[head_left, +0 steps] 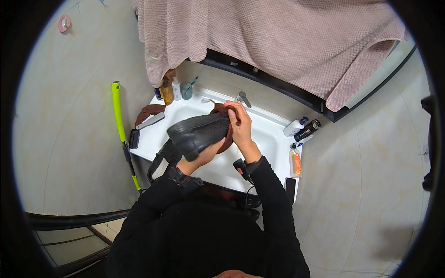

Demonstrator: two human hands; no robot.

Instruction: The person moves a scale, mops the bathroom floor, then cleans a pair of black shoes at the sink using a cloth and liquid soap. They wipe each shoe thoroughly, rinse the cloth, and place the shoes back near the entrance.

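Note:
Over the white sink (pixel 269 153) I hold a black shoe (pixel 194 135), its dark sole side turned up. My left hand (pixel 203 158) is closed around the shoe from below, near the middle of its length. A brown cloth (pixel 226 145) wraps the shoe's far right end. My right hand (pixel 241 127) is closed on this cloth and presses it against the shoe; the fingertips are partly hidden in its folds. A second black shoe (pixel 163 160) with a light inside leans at the sink's front left edge, next to my left wrist.
A tap (pixel 243 98) stands at the back. Bottles (pixel 168 91) and a green cup (pixel 187 90) line the back left; more bottles (pixel 295 160) and a phone (pixel 290 190) are at right. A green-handled pole (pixel 118 111) stands left. A pink towel (pixel 278 41) hangs above.

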